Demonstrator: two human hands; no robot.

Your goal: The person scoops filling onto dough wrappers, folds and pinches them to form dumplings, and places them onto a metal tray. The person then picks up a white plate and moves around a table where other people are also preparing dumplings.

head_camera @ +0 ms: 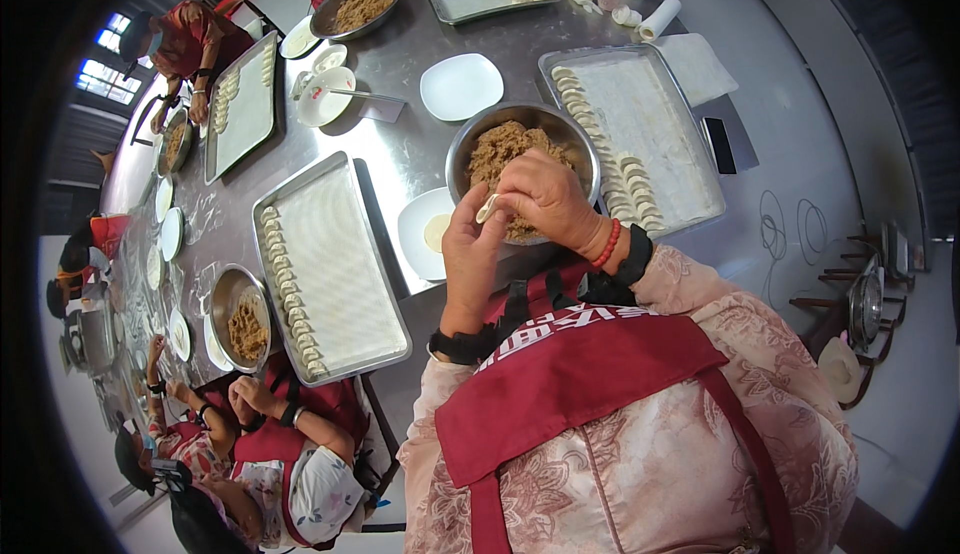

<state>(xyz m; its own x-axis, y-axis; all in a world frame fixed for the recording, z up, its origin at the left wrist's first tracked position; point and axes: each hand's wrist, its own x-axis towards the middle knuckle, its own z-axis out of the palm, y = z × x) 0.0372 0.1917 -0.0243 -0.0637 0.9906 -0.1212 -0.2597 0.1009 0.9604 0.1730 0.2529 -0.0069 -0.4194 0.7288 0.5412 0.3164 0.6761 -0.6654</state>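
Observation:
Both my hands meet over a steel bowl (459,150) of brown minced filling (517,141). Between them is a small folded dumpling (487,209). My left hand (472,254) supports it with thumb and fingers, while my right hand (544,194) pinches its edge from the right. A white square plate (411,227) sits left of the bowl, partly behind my left hand, with a round dough wrapper (436,233) on it. To the right, a metal tray (652,118) carries rows of finished dumplings (637,186) along its left and lower parts.
A second tray (330,269) at left holds one row of dumplings. Beyond my bowl are a white plate (461,87) and a white bowl (325,107) with a utensil across it. A phone (718,146) lies by the right tray. Several co-workers sit around the steel table (397,152).

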